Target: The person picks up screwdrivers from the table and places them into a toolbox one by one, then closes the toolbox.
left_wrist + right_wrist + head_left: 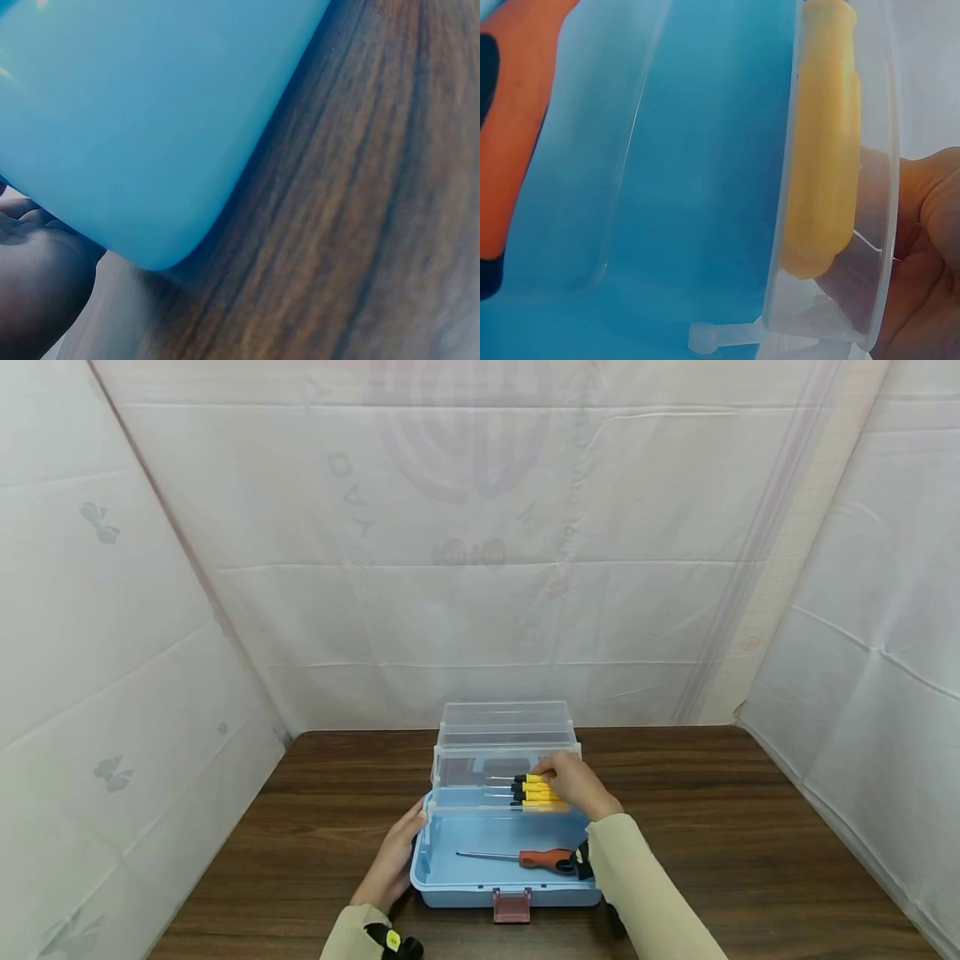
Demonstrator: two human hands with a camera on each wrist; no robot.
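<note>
A light blue toolbox point(480, 893) with a clear lid stands unlatched on the wooden table. My left hand point(393, 853) holds its left side near the rim; part of that hand also shows beside the blue wall point(150, 150) in the left wrist view. Several small yellow-handled screwdrivers point(536, 796) lie side by side in the clear raised tray point(457, 768). My right hand point(573, 783) is over the tray and pinches the handle of the farthest one. Below, an orange-handled screwdriver point(536, 858) lies in the box's bottom, its handle end partly hidden by my right wrist.
The clear lid point(506, 720) leans back behind the tray. A reddish latch point(512, 907) hangs at the box's front. Dark wooden table point(300, 843) surrounds the box, and white sheeting point(480, 610) closes off the back and both sides.
</note>
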